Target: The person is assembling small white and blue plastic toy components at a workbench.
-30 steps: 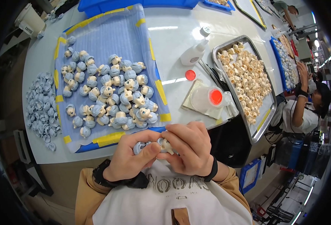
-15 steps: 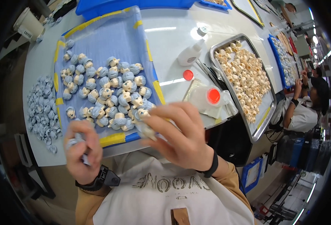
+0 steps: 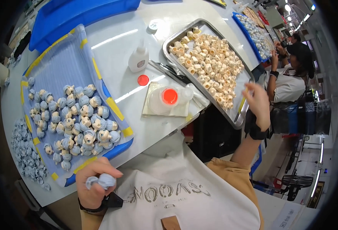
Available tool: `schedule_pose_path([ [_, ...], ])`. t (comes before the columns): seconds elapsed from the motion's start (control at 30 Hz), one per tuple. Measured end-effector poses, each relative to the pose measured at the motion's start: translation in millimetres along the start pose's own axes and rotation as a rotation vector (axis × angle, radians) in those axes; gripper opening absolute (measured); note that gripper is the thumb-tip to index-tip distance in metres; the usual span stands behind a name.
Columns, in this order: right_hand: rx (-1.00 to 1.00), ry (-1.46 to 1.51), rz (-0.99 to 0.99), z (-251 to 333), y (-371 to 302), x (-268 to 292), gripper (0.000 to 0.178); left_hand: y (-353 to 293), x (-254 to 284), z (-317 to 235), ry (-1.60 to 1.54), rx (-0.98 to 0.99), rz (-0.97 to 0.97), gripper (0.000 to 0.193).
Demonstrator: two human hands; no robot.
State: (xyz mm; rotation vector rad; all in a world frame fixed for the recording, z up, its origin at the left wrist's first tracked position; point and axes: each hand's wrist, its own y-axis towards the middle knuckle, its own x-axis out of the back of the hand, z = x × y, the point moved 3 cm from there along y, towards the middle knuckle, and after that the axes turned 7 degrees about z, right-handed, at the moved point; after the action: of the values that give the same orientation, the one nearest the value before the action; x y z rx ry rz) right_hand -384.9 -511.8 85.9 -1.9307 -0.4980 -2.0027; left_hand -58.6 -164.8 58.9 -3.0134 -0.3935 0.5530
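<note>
Left hand: the person's left hand (image 3: 91, 196) is closed round pale-blue, sculpted hair pieces (image 3: 106, 181), held low, near the blue cloth-lined tray (image 3: 58, 67).
Right hand: the right hand (image 3: 260, 106) hangs by the near end of the silver metal tray (image 3: 244, 78), fingers curled; from here I can't tell whether they grip anything.
Done, I'd judge: dozens of cream-faced heads with pale-blue hair (image 3: 69, 123) lie together on the cloth.
Left, I'd judge: plenty; hollow cream pieces (image 3: 211, 63) fill much of the metal tray, and loose pale-blue shells (image 3: 25, 153) are heaped beside the cloth.
</note>
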Motion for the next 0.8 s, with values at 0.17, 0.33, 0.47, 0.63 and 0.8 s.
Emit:
schedule_pose_path([
  [0.17,0.023,0.379,0.168,10,-13,-32,0.031,11,-7,-4,0.064,0.105,-0.016,0.059],
  [0.33,0.043,0.265,0.099,14,-7,-27,0.021,9,-14,1,-0.165,0.253,0.071,0.045],
  [0.47,0.086,0.554,-0.178,67,-34,15,0.021,19,-20,5,-0.301,0.244,0.165,0.036],
  [0.63,1.006,0.863,0.067,215,-77,30,0.037,17,-22,3,-0.281,0.288,0.276,0.039],
  [0.8,1.165,1.073,-0.204,276,-96,8,0.029,10,-16,4,-0.065,0.136,0.308,0.039],
])
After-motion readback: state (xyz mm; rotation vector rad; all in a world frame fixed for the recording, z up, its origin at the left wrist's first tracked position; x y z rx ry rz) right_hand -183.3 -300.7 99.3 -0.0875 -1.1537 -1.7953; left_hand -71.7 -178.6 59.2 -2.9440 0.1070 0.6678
